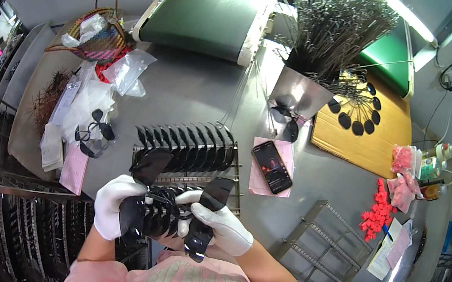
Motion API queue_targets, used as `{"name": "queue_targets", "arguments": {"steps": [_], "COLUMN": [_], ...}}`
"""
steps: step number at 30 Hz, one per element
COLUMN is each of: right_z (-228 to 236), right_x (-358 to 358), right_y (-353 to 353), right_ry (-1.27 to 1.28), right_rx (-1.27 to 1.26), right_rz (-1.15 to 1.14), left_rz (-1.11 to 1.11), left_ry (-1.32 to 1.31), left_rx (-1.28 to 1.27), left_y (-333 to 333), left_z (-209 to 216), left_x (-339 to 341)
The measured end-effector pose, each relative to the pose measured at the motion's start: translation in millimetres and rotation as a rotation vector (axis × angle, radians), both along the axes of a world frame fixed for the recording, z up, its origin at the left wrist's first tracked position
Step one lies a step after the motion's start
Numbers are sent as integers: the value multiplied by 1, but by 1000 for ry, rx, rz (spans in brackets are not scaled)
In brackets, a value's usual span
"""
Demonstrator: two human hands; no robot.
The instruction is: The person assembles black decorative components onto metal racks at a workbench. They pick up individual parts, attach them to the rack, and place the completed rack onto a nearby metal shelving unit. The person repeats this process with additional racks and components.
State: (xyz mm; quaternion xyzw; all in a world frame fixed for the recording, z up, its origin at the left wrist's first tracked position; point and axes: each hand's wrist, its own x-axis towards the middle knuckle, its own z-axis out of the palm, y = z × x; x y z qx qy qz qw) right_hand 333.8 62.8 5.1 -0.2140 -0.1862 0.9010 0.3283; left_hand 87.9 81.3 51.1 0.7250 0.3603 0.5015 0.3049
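Observation:
My left hand (113,206) and my right hand (221,228), both in white gloves, are close together near the table's front edge. Between them are several dark, glossy sunglasses lenses: a lens (132,218) beside the left fingers, another lens (216,194) above the right thumb, and one (198,240) below it. Both hands are closed on these dark sunglasses parts, which overlap so that I cannot tell how they join. Just beyond stands a metal rack (234,179) filled with a row of black lenses (188,146); more black pieces show below my fingers.
A phone (272,166) lies on pink paper. Sunglasses (95,135) lie left, near plastic bags and a woven basket (99,37). Right are a metal rack frame (323,242), red blocks (376,213) and cardboard (358,143) with lenses. A metal bin of wires (335,33) stands behind.

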Motion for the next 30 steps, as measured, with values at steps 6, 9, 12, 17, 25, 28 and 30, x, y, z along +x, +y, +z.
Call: {"name": "queue_targets", "arguments": {"steps": [6, 9, 12, 17, 25, 28, 30], "right_z": [12, 17, 11, -45, -87, -78, -71], "right_x": [-6, -11, 7, 44, 56, 60, 59], "right_y": [-10, -11, -12, -8, -15, -3, 4], "right_ry": [0, -345, -1353, -1124, -859, -947, -997], "right_rx": [-22, 473, 1777, 532, 250, 225, 270], "right_rz": [-32, -197, -504, -277, 74, 228, 287], "left_rz": [173, 95, 181, 351, 354, 338, 314], "left_ry": [274, 211, 139, -303, -324, -351, -295], "left_rx": [-269, -237, -369, -614, -709, -677, -689], "left_y": [-29, -34, -33, -32, -53, -55, -54], "left_z": [-32, -41, -42, -38, -40, -39, -37], "left_x": [18, 31, 34, 8, -11, -6, -3]}}
